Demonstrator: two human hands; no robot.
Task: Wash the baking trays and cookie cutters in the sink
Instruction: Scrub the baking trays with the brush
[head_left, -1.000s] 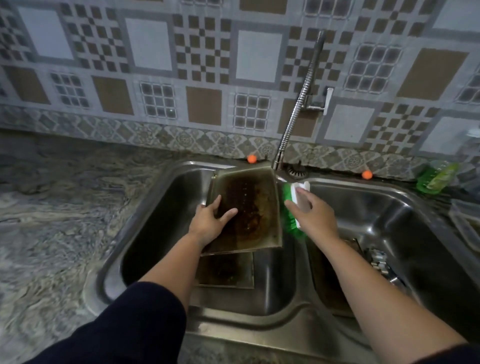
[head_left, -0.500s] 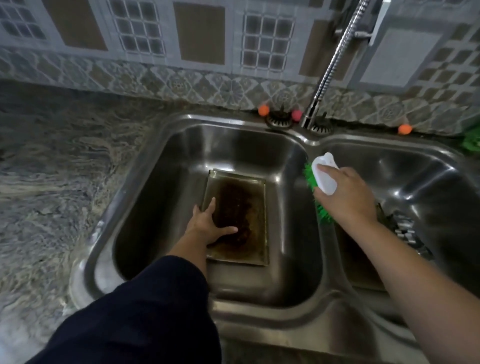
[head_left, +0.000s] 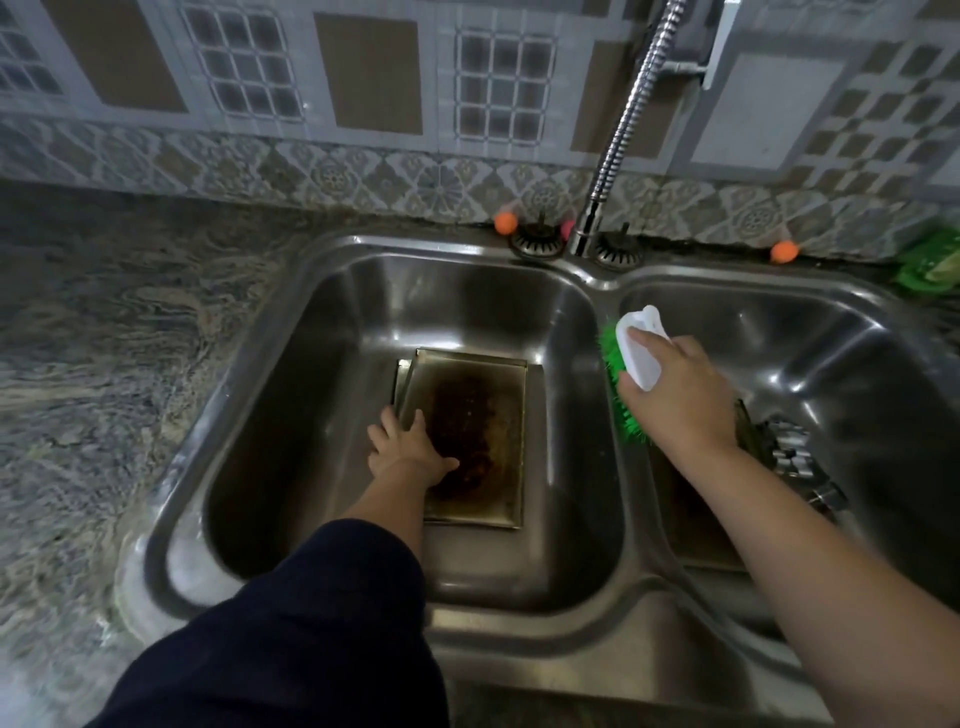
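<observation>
While my left hand (head_left: 402, 447) lies flat with its fingers spread and straight on the stained rectangular metal baking tray (head_left: 470, 441), that tray sits on the floor of the left basin of the double-bowl stainless steel sink (head_left: 597, 639). The edge of a 2nd tray (head_left: 401, 382) peeks out from beneath it at the far left corner, so the 2 are stacked. The top tray's middle is dark brown with baked-on residue, paler toward its rim.

My right hand (head_left: 675, 400) is above the divider between the 2 basins, fingers curled round the white plastic handle of a scrubbing brush with green bristles (head_left: 621, 389); the bristles point left, toward the left basin, and touch nothing I can make out.

In the right basin, mostly behind my right forearm, I see a cluster of shiny metal pieces (head_left: 795, 462), too blurred to name, and a dark flat shape under the arm.

A chrome flexible-neck faucet (head_left: 623, 130) rises from the sink's back edge between the basins. A green bottle (head_left: 930, 262) stands at the far right on the marbled stone counter (head_left: 104, 338).
</observation>
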